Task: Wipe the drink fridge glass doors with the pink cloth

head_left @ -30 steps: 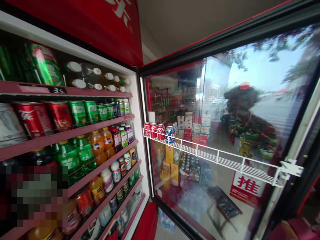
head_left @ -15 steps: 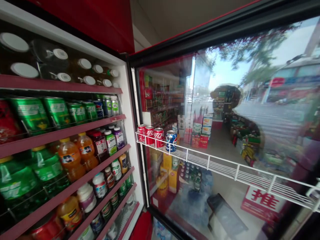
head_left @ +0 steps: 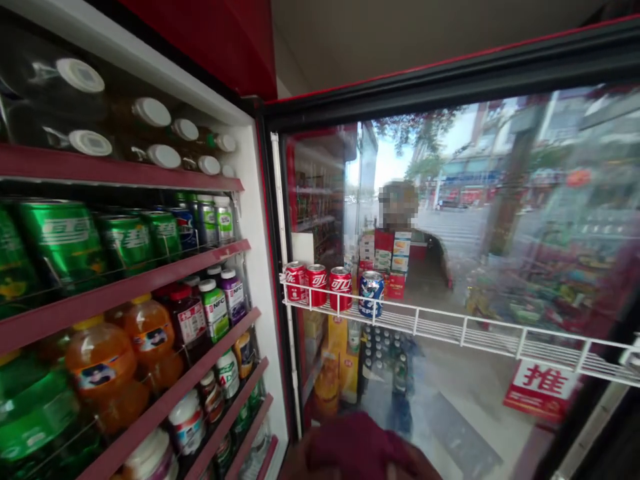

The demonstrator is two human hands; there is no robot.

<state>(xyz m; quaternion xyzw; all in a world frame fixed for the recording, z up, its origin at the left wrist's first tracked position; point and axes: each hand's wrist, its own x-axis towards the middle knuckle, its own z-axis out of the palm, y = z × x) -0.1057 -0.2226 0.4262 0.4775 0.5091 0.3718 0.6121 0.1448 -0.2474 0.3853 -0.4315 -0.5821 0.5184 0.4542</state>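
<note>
At the bottom edge my left hand (head_left: 303, 461) and my right hand (head_left: 413, 461) are dimly visible, one on each side of a bunched maroon cloth (head_left: 355, 443). Both appear closed on it, though blur and the frame edge hide most of the fingers. Above them, the open glass door carries a white wire rack (head_left: 440, 325). On its left end stand several upright cans: red Coca-Cola cans (head_left: 341, 288) and one blue Pepsi can (head_left: 371, 293). Neither hand touches the cans.
To the left, fridge shelves (head_left: 125, 280) hold green cans (head_left: 57, 237), orange soda bottles (head_left: 100, 360), a green bottle (head_left: 35, 413) and juice bottles (head_left: 233, 293). The black door frame (head_left: 450, 77) runs along the top. A red-and-white sign (head_left: 543, 387) is at lower right.
The view has shifted, so the rack and cans sit farther right and slightly lower. My hands with the maroon cloth have come into view at the bottom.
</note>
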